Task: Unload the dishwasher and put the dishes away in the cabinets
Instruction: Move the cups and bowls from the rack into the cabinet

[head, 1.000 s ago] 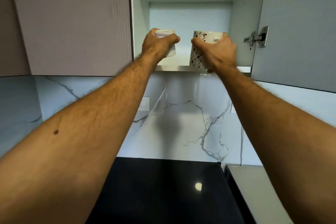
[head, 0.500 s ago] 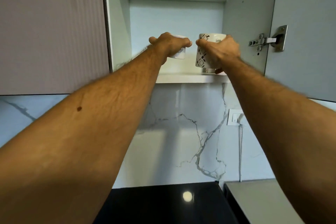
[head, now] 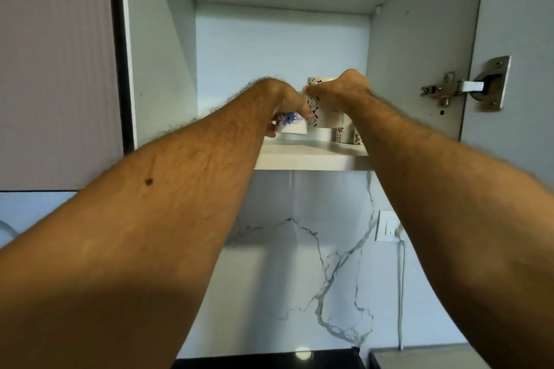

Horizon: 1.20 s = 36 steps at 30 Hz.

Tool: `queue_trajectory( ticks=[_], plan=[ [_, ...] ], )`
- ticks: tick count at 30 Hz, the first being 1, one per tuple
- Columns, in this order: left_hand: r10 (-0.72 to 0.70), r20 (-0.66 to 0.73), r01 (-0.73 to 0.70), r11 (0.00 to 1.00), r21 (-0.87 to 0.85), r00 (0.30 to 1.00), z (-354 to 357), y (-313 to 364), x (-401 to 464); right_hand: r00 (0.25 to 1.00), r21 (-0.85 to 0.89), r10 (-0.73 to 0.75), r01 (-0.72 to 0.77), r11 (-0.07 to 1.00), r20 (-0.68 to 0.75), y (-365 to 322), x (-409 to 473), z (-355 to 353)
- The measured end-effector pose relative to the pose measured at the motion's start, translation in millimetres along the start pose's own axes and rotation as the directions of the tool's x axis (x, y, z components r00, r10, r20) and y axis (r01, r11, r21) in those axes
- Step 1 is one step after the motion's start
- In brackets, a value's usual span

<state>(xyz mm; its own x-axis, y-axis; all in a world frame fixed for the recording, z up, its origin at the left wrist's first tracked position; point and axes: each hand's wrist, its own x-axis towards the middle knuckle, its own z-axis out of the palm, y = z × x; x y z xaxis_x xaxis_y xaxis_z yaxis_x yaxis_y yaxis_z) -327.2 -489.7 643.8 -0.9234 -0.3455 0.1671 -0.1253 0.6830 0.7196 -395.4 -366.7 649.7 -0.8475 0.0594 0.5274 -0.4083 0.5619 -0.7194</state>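
Note:
Both arms reach up into an open wall cabinet. My left hand [head: 283,99] grips a small white cup with a blue flower print [head: 290,123] from above, low over the cabinet shelf [head: 311,156]. My right hand [head: 338,91] grips a taller white mug with a black geometric pattern [head: 322,117], held just right of the cup. Whether either one touches the shelf is hidden. A further cup with red markings [head: 344,136] stands on the shelf under my right wrist.
The cabinet door [head: 521,39] hangs open on the right, its metal hinge [head: 467,87] sticking out. A closed ribbed door [head: 57,69] is to the left. Below are a marble backsplash with a wall socket [head: 386,226] and a dark countertop [head: 269,362].
Both hands have gone deeper into the cabinet and lower toward the shelf with their cups. The view has moved closer, showing the cup with red markings.

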Motion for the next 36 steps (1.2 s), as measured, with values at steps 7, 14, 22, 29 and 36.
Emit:
queue_trajectory(
  ticks=[7,14,22,29,36],
  plan=[
    [-0.038,0.061,0.039,0.999,-0.010,0.997,9,-5,25,0.989,-0.195,0.018,0.011,0.981,0.145,12,26,11],
    [-0.023,0.084,0.029,0.997,-0.075,0.996,10,-9,36,0.983,-0.331,0.029,0.033,0.943,0.181,16,33,22],
    [0.033,0.056,-0.031,0.998,-0.046,0.998,15,-8,30,0.982,-0.362,-0.019,0.088,0.928,0.190,19,39,27],
    [0.058,0.052,-0.059,0.998,0.013,0.997,25,-10,39,0.977,-0.382,-0.085,0.155,0.911,0.194,23,39,32],
    [0.075,0.040,-0.075,0.997,0.001,0.996,26,-15,45,0.987,-0.296,-0.139,0.157,0.942,0.082,25,34,27]
  ],
)
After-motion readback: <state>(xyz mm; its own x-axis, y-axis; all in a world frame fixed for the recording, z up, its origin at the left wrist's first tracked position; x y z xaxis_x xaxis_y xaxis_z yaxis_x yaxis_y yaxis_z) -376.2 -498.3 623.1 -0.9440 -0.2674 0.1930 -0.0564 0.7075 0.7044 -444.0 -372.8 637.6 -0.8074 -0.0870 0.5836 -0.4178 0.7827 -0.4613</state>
